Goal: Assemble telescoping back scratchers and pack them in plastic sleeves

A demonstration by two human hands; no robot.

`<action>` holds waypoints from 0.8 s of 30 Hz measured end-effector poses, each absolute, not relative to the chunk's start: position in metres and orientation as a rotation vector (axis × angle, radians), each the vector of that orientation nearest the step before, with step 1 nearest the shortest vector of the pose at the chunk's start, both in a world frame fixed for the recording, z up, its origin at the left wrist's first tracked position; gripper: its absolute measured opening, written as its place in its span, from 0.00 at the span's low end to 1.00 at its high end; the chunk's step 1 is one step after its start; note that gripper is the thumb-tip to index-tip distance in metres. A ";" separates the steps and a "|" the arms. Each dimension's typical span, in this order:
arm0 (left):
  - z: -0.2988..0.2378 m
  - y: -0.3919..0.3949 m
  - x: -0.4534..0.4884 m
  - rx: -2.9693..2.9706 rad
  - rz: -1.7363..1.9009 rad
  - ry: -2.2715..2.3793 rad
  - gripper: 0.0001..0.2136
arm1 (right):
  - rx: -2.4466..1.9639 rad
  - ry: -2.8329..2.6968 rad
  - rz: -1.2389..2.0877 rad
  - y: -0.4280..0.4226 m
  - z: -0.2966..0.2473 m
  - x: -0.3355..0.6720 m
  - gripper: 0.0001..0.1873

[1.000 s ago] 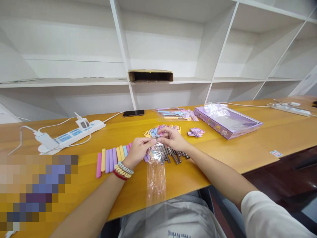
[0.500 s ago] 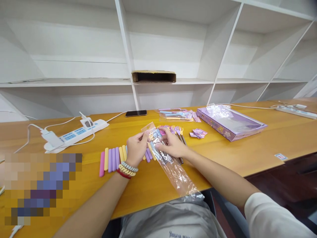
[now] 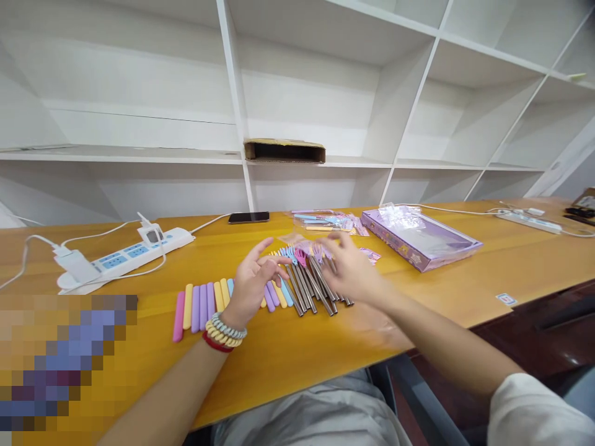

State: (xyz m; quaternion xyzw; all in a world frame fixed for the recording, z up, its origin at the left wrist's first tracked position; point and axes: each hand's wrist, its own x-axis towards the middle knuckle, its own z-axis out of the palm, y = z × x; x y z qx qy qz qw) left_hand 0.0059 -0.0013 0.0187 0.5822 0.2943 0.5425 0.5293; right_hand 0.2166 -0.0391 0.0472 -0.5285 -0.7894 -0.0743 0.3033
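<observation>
Slim, shiny metal rods lie fanned on the wooden table between the hands, topped with yellow, blue, pink and lilac claw heads. Left hand: released, fingers spread. Right hand: blurred; cannot tell its grip.

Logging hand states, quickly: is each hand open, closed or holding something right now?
Left hand: open, nothing visible in its grip.
Right hand: blurred near the slim silver metal rods; cannot tell.
</observation>
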 end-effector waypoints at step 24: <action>0.004 0.022 -0.015 1.861 1.137 1.266 0.20 | -2.693 -1.639 0.211 0.101 -0.001 0.520 0.38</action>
